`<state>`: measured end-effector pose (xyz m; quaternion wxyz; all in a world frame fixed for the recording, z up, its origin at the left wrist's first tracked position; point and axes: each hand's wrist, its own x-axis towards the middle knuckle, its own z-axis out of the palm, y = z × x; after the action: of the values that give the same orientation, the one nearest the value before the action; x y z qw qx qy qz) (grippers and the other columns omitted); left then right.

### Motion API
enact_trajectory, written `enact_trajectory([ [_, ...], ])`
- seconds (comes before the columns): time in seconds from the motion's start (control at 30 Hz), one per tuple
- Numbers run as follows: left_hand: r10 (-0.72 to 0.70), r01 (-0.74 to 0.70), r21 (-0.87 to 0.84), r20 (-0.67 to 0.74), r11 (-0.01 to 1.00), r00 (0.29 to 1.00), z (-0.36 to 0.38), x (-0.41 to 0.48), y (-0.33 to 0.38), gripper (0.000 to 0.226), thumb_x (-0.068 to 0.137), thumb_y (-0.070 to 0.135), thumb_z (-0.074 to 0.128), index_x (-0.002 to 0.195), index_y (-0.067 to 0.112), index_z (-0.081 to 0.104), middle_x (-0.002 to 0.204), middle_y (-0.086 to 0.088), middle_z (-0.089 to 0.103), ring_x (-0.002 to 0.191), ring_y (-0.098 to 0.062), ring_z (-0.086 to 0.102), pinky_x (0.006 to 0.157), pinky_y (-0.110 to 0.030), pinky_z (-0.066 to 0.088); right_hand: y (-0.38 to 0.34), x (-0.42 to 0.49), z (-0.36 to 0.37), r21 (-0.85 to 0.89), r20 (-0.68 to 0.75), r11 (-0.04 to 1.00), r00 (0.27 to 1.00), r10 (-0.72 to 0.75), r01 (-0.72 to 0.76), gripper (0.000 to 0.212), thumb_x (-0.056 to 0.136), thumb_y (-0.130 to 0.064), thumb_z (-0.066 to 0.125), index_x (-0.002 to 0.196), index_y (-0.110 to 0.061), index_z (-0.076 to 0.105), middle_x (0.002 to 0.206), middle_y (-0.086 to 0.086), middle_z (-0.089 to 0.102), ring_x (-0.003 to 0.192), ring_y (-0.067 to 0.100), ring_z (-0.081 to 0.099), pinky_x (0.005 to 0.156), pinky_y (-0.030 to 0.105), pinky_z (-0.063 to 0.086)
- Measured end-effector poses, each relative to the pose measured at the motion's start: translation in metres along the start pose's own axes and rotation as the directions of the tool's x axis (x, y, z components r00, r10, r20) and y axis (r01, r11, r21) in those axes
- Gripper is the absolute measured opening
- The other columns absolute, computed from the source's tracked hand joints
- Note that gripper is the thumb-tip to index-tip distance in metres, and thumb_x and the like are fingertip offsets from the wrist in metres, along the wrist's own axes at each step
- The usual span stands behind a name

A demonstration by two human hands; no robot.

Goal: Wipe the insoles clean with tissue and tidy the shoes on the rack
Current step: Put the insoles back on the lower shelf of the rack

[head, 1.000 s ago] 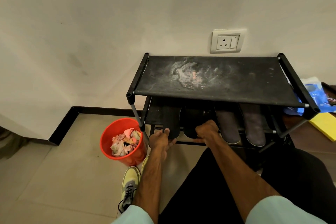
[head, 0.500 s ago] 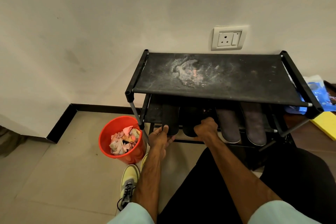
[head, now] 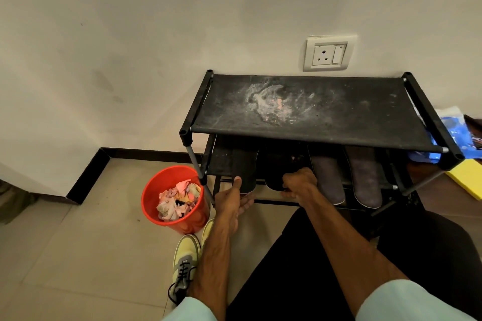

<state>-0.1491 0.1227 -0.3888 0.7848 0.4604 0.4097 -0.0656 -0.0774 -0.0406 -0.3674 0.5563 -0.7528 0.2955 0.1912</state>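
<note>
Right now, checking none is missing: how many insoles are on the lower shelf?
4: one black flat insole in the left hand, another black insole in the right hand, two grey-brown insoles further right. The top shelf may hide more.

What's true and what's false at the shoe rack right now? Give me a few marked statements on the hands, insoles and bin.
1. The left hand pinches the near end of the leftmost black insole. True.
2. The right hand rests on a grey insole. False: it grips the second black insole; the two grey insoles lie beside it, untouched.
3. The orange bucket is empty. False: it holds crumpled tissues.
4. The rack's top shelf bears a pale dusty smear. True.
5. A yellow shoe stands on the top shelf. False: the yellow shoe is on the floor, beside the left forearm.
</note>
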Motion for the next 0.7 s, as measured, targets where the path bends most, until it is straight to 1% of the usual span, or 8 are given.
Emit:
enact_trajectory([
  [0.07, -0.012, 0.011, 0.048, 0.022, 0.999, 1.0, -0.003, -0.005, 0.0, 0.034, 0.095, 0.026, 0.07, 0.115, -0.001, 0.064, 0.101, -0.019, 0.076, 0.085, -0.025, 0.077, 0.063, -0.029, 0.062, 0.001, 0.0, 0.001, -0.014, -0.005, 1.0, 1.0, 0.005, -0.005, 0.024, 0.081, 0.007, 0.068, 0.105, 0.01, 0.066, 0.088, 0.02, 0.068, 0.074, 0.032, 0.07, 0.069, 0.049, 0.064],
  [0.1, -0.02, 0.017, 0.073, 0.042, 0.997, 0.999, -0.005, -0.007, 0.0, 0.033, 0.094, 0.023, 0.071, 0.114, -0.002, 0.065, 0.099, -0.018, 0.077, 0.087, -0.024, 0.077, 0.066, -0.029, 0.062, 0.002, -0.001, 0.001, -0.009, -0.001, 1.0, 1.0, 0.009, -0.009, 0.024, 0.08, 0.01, 0.067, 0.104, 0.01, 0.066, 0.086, 0.018, 0.066, 0.071, 0.032, 0.069, 0.07, 0.05, 0.064],
  [0.13, -0.025, 0.019, 0.094, 0.06, 0.995, 0.998, -0.007, -0.008, -0.001, 0.031, 0.093, 0.02, 0.072, 0.114, -0.002, 0.066, 0.097, -0.017, 0.077, 0.089, -0.023, 0.077, 0.07, -0.029, 0.063, 0.002, -0.002, 0.002, 0.001, 0.007, 1.0, 1.0, 0.011, -0.011, 0.028, 0.08, 0.012, 0.067, 0.108, 0.01, 0.065, 0.091, 0.019, 0.066, 0.072, 0.033, 0.069, 0.069, 0.049, 0.064],
  [0.23, -0.006, -0.005, 0.129, 0.079, 0.992, 0.997, -0.01, -0.011, -0.003, 0.026, 0.092, 0.012, 0.073, 0.111, -0.006, 0.068, 0.095, -0.017, 0.077, 0.09, -0.025, 0.077, 0.082, -0.034, 0.062, 0.002, -0.003, 0.006, 0.044, 0.021, 0.999, 1.0, 0.012, -0.013, 0.039, 0.082, 0.015, 0.065, 0.12, 0.005, 0.061, 0.117, 0.022, 0.064, 0.083, 0.039, 0.072, 0.064, 0.044, 0.064],
  [0.3, 0.022, -0.03, 0.128, 0.064, 0.991, 0.998, -0.009, -0.011, -0.003, 0.023, 0.092, 0.008, 0.072, 0.108, -0.008, 0.067, 0.093, -0.019, 0.077, 0.089, -0.027, 0.077, 0.086, -0.037, 0.061, 0.001, -0.001, 0.007, 0.063, 0.021, 0.998, 1.0, 0.02, -0.021, 0.041, 0.084, 0.015, 0.064, 0.124, 0.004, 0.058, 0.122, 0.023, 0.062, 0.082, 0.038, 0.072, 0.061, 0.041, 0.064],
  [0.4, 0.047, -0.053, 0.13, 0.049, 0.99, 0.998, -0.007, -0.011, -0.003, 0.02, 0.092, 0.005, 0.071, 0.106, -0.008, 0.067, 0.091, -0.019, 0.077, 0.088, -0.027, 0.077, 0.086, -0.037, 0.062, 0.003, 0.004, 0.007, 0.072, 0.014, 0.997, 1.0, 0.024, -0.025, 0.039, 0.086, 0.014, 0.064, 0.124, 0.004, 0.058, 0.122, 0.025, 0.062, 0.086, 0.039, 0.072, 0.046, 0.032, 0.058],
  [0.47, 0.061, -0.066, 0.124, 0.041, 0.99, 0.997, -0.006, -0.011, -0.003, 0.019, 0.092, 0.005, 0.07, 0.107, -0.008, 0.067, 0.092, -0.019, 0.077, 0.088, -0.027, 0.077, 0.084, -0.036, 0.062, 0.004, 0.01, 0.007, 0.076, 0.012, 0.997, 1.0, 0.026, -0.027, 0.037, 0.086, 0.014, 0.064, 0.122, 0.007, 0.058, 0.12, 0.026, 0.062, 0.085, 0.04, 0.072, 0.041, 0.029, 0.055],
  [0.7, 0.09, -0.093, 0.107, 0.034, 0.99, 0.995, -0.006, -0.008, -0.007, 0.018, 0.092, 0.004, 0.07, 0.105, -0.007, 0.068, 0.093, -0.018, 0.077, 0.089, -0.026, 0.077, 0.079, -0.033, 0.063, 0.009, 0.03, 0.012, 0.11, 0.022, 0.993, 0.999, 0.045, -0.048, 0.037, 0.083, 0.016, 0.065, 0.119, 0.008, 0.059, 0.116, 0.027, 0.066, 0.077, 0.04, 0.073, 0.046, 0.032, 0.058],
])
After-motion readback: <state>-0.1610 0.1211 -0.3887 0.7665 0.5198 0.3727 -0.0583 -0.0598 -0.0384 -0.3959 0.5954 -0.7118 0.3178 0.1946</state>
